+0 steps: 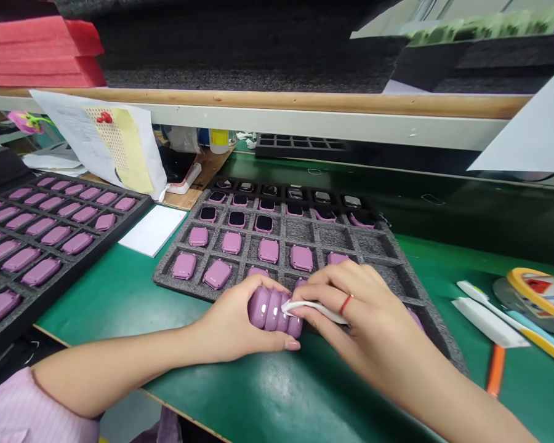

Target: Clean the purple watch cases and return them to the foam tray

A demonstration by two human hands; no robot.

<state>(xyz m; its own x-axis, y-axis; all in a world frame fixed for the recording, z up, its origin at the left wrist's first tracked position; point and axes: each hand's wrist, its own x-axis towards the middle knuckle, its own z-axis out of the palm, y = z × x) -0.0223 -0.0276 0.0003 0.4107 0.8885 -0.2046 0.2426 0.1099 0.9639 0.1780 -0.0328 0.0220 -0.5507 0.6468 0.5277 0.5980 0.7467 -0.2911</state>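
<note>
My left hand (228, 326) is wrapped round a row of several glossy purple watch cases (273, 309), pressed side by side with their edges up. My right hand (360, 307) pinches a folded white wipe (321, 307), and its tip touches the cases near their middle. Just behind both hands lies a grey foam tray (300, 231) with square compartments. Purple watch cases (268, 250) lie back up in its nearer rows, while cases with dark screens (237, 219) fill part of the farther rows. My right hand and forearm hide part of the tray's near right side.
A second foam tray (141, 208) of purple cases stands at left, beside a white pad (153, 229). At right are a toothbrush (473, 290), an orange-handled tool (495, 369) and a tape roll (512, 274). A shelf edge (277, 106) crosses above, with hanging papers (138, 132).
</note>
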